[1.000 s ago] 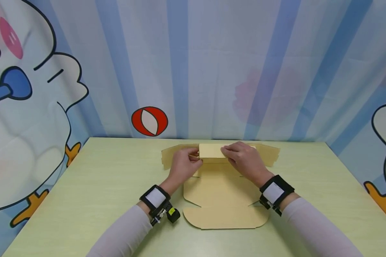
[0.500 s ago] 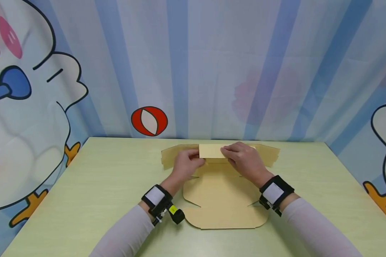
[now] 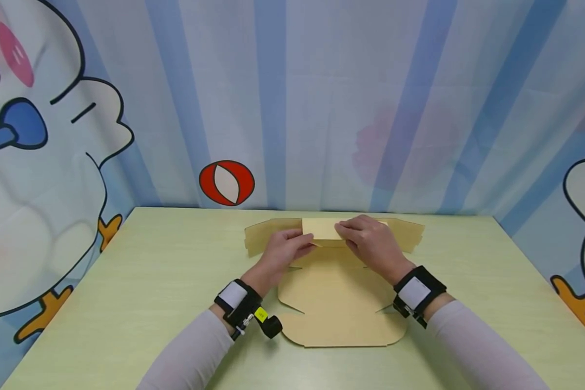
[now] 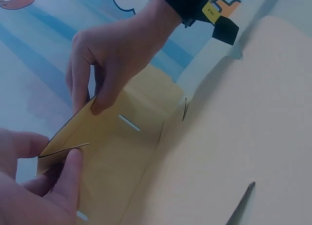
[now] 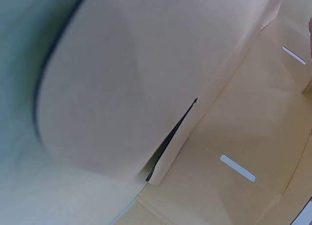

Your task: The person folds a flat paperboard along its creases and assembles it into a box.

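A partly folded cardboard box blank [image 3: 341, 295] lies in front of me, its far panel raised with a narrow flap [image 3: 324, 229] bent toward me along the top. My left hand [image 3: 284, 252] pinches the left end of that flap, thumb on the near side at a small cut edge. My right hand [image 3: 370, 238] grips the flap further right between thumb and fingers. The left wrist view shows both hands along the folded strip, above a panel [image 4: 117, 152] with narrow slots. Side wings [image 3: 268, 232] of the blank spread out beyond both hands.
The blank sits on a pale green table [image 3: 175, 271]. Its near end has rounded corners and angled slits, one gaping in the right wrist view beside the cardboard panel [image 5: 131, 78]. Behind the table hangs a striped blue curtain [image 3: 312, 108] with cartoon figures.
My left hand has shifted slightly right along the flap, its thumb now further over the near edge. The right hand and the blank stay nearly still.
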`<action>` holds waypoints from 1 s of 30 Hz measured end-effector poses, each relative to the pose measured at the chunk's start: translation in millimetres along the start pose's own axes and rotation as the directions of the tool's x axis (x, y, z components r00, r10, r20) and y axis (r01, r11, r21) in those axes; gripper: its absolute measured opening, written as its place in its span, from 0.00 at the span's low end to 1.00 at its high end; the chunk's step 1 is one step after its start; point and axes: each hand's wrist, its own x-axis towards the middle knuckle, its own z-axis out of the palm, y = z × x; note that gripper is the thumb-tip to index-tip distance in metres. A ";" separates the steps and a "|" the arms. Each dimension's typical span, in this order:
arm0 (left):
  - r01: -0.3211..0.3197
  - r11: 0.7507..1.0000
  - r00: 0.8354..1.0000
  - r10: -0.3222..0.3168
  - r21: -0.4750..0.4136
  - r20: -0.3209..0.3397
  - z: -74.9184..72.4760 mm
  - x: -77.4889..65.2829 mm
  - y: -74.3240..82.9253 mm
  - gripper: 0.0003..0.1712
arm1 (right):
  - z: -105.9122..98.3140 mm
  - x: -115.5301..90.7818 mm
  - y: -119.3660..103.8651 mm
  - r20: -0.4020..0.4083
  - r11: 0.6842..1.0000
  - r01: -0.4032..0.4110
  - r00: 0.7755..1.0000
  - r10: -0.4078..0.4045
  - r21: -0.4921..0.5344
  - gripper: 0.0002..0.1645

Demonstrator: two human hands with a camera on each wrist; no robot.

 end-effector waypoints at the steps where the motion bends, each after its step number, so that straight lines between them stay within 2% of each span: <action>1: 0.013 1.000 1.000 -0.013 -0.026 0.001 0.5 0.4 0.0 0.22 | 0.3 -0.2 0.0 -0.006 1.000 0.004 1.000 -0.004 0.002 0.20; 6: 0.066 0.986 0.998 -0.064 -0.156 0.016 3.4 2.3 0.5 0.19 | 1.7 -0.5 0.1 -0.019 1.000 0.013 1.000 -0.012 0.006 0.19; 14: 0.074 0.972 0.996 -0.062 -0.222 0.060 3.0 3.9 0.4 0.18 | -1.7 1.4 -0.8 -0.006 1.000 0.007 1.000 -0.007 0.006 0.20; 20: 0.074 0.969 0.994 -0.053 -0.237 0.092 1.9 2.5 2.2 0.18 | -3.9 2.0 -0.4 0.006 1.000 0.004 1.000 -0.004 0.008 0.21; 30: 0.090 0.980 0.995 -0.080 -0.180 0.062 1.1 1.5 1.4 0.20 | -4.0 2.4 -0.5 0.001 1.000 0.007 1.000 -0.007 0.014 0.20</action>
